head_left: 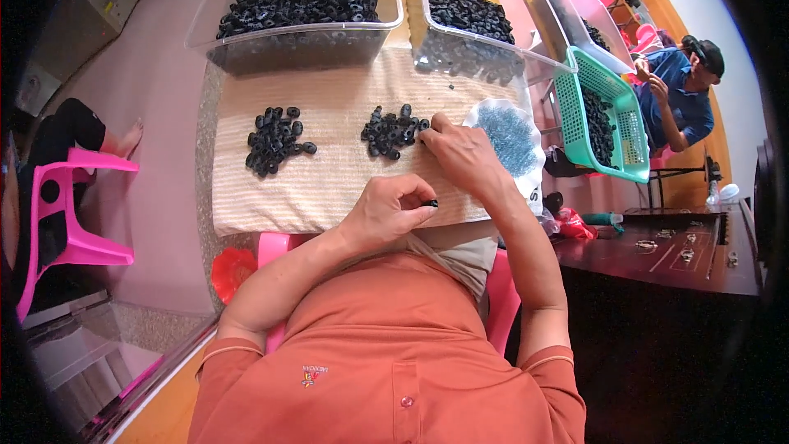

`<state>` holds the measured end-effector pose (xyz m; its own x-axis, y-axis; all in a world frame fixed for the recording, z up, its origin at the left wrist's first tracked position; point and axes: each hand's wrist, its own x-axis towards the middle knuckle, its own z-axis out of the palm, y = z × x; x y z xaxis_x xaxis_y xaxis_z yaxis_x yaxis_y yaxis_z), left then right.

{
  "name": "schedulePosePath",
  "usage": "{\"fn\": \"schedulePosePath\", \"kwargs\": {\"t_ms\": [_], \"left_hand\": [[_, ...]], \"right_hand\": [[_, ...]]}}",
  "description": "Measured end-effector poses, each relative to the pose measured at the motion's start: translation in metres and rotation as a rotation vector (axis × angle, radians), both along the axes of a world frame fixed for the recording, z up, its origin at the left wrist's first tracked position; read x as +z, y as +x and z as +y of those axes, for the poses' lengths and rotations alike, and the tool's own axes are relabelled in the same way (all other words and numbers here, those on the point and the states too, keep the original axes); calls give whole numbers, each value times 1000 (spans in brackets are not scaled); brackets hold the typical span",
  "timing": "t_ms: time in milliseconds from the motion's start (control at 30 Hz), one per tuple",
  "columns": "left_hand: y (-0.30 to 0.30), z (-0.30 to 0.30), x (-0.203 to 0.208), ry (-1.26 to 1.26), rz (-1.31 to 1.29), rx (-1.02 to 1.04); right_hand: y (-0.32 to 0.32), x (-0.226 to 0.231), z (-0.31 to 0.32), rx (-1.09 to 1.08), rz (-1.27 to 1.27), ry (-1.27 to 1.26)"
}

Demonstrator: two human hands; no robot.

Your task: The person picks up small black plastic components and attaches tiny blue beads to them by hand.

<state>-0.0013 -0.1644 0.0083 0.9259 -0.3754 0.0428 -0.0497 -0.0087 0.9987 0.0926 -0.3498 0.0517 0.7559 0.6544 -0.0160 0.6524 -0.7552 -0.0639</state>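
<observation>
Near the front edge of the cloth-covered table, my left hand pinches a small black ring-like part between thumb and fingers. My right hand is palm down, its fingers curled in at the right edge of a small pile of black parts. One black part is at its fingertips. A second pile of the same black, holed parts lies to the left. Right of my right hand, a white scalloped dish holds many tiny clear bluish pieces.
Two clear bins of black parts stand at the far side. To the right are a green basket with black parts and a dark wooden cabinet. A person sits beyond; a pink chair stands left.
</observation>
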Motion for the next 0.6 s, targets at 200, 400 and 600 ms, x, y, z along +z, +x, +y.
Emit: {"fn": "schedulePosePath", "kwargs": {"t_ms": [200, 400, 600], "left_hand": [[0, 1, 0, 13, 6, 11], [0, 2, 1, 11, 59, 17], [1, 0, -9, -27, 14, 17]], "right_hand": [[-14, -7, 2, -56, -48, 1], [-34, -24, -13, 12, -258, 232], [-45, -36, -27, 20, -281, 468]]}}
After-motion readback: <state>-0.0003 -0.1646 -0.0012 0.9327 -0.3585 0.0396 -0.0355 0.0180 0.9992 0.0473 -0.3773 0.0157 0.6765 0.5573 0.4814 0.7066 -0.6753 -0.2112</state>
